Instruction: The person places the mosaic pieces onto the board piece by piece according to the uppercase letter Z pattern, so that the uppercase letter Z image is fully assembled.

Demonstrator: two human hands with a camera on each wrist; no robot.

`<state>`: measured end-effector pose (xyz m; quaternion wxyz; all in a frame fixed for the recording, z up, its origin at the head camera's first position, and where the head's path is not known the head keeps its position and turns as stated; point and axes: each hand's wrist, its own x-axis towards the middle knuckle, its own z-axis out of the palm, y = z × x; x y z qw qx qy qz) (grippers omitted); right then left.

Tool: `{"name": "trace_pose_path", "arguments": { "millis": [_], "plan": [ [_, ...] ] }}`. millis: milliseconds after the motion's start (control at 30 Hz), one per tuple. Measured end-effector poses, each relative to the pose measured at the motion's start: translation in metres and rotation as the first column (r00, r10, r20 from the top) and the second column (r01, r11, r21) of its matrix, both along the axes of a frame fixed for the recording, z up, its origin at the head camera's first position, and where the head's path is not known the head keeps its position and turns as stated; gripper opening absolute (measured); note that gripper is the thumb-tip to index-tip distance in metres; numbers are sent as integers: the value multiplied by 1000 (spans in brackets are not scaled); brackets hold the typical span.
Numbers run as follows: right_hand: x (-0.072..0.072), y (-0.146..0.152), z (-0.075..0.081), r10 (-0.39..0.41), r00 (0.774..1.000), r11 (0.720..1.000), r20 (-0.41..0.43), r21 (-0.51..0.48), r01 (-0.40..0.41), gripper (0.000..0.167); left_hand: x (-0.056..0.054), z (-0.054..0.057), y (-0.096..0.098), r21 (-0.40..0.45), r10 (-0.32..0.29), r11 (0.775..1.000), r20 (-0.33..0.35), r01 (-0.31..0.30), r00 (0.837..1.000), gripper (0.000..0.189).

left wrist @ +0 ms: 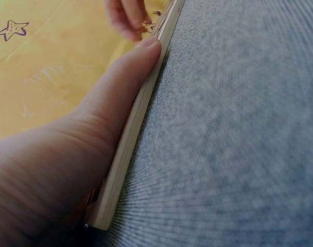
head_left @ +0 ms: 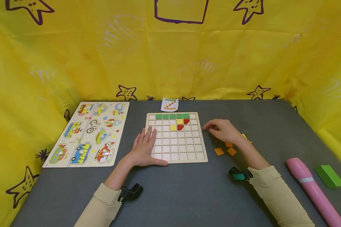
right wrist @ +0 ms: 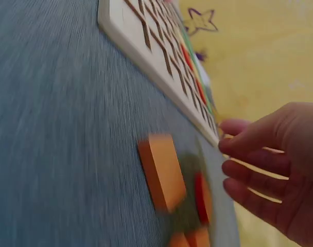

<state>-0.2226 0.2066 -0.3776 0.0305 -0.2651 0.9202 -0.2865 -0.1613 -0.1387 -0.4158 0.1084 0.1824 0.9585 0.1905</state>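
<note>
A wooden grid board [head_left: 162, 154] lies on the table with several green squares [head_left: 172, 116] along its far row. Below them are two yellow squares [head_left: 173, 127] and two red rounded pieces [head_left: 180, 127]. My left hand [head_left: 143, 149] rests spread over the board's left side, its thumb [left wrist: 128, 72] along the near edge. Just off the board's right edge hovers my right hand [head_left: 223, 130], fingers loosely bent; nothing shows between them. Loose orange tiles [head_left: 219, 151] lie near it, and a red piece [right wrist: 202, 198] shows among them in the right wrist view.
A small pattern card [head_left: 169, 105] stands behind the board. To the left lies a vehicle peg puzzle [head_left: 88, 135]. At the right are a pink microphone-shaped object [head_left: 312, 186] and a green block [head_left: 329, 176]. Yellow cloth [head_left: 170, 63] hangs around the table.
</note>
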Motion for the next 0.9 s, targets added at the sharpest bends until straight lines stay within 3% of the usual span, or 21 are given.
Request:
{"name": "trace_pose_path", "arguments": {
  "millis": [167, 267, 900],
  "plan": [
    [10, 26, 3, -2, 999, 998, 45, 59, 0, 22, 2, 4, 0, -4, 2, 1000, 2, -2, 1000, 133],
    [15, 33, 3, 9, 1000, 997, 29, 71, -11, 23, 2, 5, 0, -8, 1, 1000, 0, -1, 1000, 133],
    [16, 38, -7, -56, 998, 997, 42, 55, 53, 21, 1, 4, 2, -13, -7, 1000, -8, 7, 1000, 133]
  ]
}}
